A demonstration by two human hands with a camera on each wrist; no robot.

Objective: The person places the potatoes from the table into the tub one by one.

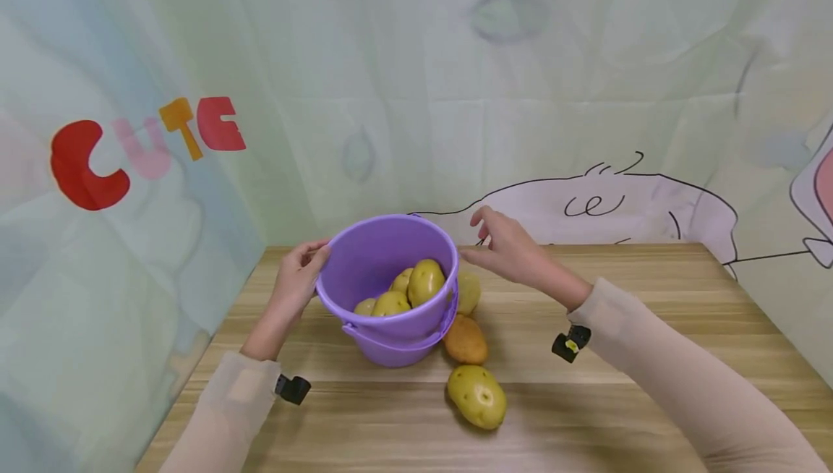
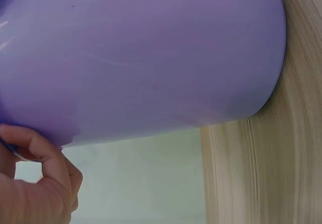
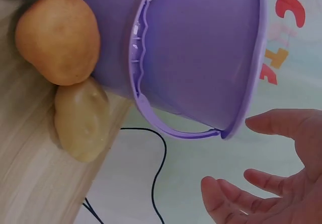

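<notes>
A purple bucket (image 1: 390,350) stands on the wooden table, its mouth facing up toward the head camera, with several yellow potatoes (image 1: 426,283) inside. My left hand (image 1: 296,281) grips the bucket's left rim between thumb and fingers; the left wrist view shows the fingers (image 2: 48,156) curled at that edge. Just off the right rim, my right hand (image 1: 510,245) is held in the air, fingers spread and nothing in them. The purple handle (image 3: 135,58) hangs down along the bucket's side. Below the right hand, a pale potato (image 3: 83,121) lies against a brownish-orange potato (image 3: 60,38).
Nearer the front of the wooden table (image 1: 586,415), a larger yellow potato (image 1: 478,397) lies to the right of the bucket. Behind the table hangs a pale printed cloth (image 1: 364,97), with coloured letters on its left part.
</notes>
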